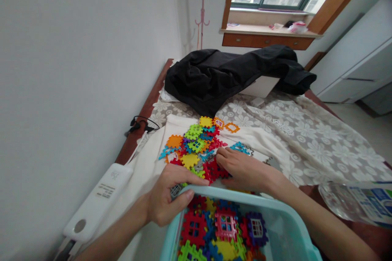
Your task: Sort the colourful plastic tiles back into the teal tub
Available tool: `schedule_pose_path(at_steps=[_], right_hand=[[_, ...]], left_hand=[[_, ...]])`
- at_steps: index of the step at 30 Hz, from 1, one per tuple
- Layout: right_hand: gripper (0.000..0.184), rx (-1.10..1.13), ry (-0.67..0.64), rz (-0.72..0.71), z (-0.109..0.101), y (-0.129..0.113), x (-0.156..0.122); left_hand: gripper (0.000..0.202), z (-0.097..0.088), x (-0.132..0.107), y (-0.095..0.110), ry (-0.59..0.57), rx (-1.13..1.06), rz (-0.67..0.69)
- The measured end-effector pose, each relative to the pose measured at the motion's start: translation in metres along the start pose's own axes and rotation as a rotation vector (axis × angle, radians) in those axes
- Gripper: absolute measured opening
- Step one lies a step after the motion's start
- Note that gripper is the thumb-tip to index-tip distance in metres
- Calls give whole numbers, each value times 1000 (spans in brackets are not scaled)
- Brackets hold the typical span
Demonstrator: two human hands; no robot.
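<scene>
A light-blue plastic bin stands in front of me, with interlocking building tiles in several colours inside. My left hand grips its far left corner, thumb over the rim and index finger stretched along the outer side. Just beyond the bin, a loose pile of the same tiles lies on a white cloth. My right hand is at the pile's right side, fingers curled onto a red tile. Part of that tile is hidden under the fingers.
The white cloth lies on a patterned bed cover. Black clothing is heaped behind the pile. A white power strip runs along the left wall. At right lies a clear plastic bottle.
</scene>
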State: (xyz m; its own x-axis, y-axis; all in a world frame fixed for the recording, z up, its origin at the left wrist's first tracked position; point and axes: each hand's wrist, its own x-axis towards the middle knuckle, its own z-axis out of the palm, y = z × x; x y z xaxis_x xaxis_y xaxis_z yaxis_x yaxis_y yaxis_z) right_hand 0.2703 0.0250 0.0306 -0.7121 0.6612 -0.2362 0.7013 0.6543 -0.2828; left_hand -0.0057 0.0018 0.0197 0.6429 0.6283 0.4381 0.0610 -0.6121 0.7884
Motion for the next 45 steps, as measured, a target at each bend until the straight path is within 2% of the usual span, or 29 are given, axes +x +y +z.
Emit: schedule_pose_path(at_steps=[4,10,12,15,19,27,32,35,40,45], right_hand=[[26,-1,6,3,9,3,8],[22,70,134,-48,-12,11,8],[21,87,123,-114,-12,6,9],[23,68,79,-175,-1,-3,13],[20,-20,96,-173,12,-5,19],[20,-68,70,-97,-2,11,12],[31,-72,84,-100,12,7,15],[29,-68,67,-91,14,6,17],[28,81,27,-91,-8,13,8],[18,120,136,49,-39,30,-9]], left_hand=[[35,0,2,1,6,-12,19],[36,1,-2,-1,2,-1,3],[37,2,-5,-2,12,25,-22],[37,3,-6,-3,24,37,-38],[36,2,-2,-2,4,-12,7],[36,1,-2,-2,12,-19,21],[36,1,-2,-3,-3,-3,-7],[37,2,-2,-3,4,-3,-3],[37,1,-3,-2,5,-3,-12],[37,1,-3,-4,3,-10,-7]])
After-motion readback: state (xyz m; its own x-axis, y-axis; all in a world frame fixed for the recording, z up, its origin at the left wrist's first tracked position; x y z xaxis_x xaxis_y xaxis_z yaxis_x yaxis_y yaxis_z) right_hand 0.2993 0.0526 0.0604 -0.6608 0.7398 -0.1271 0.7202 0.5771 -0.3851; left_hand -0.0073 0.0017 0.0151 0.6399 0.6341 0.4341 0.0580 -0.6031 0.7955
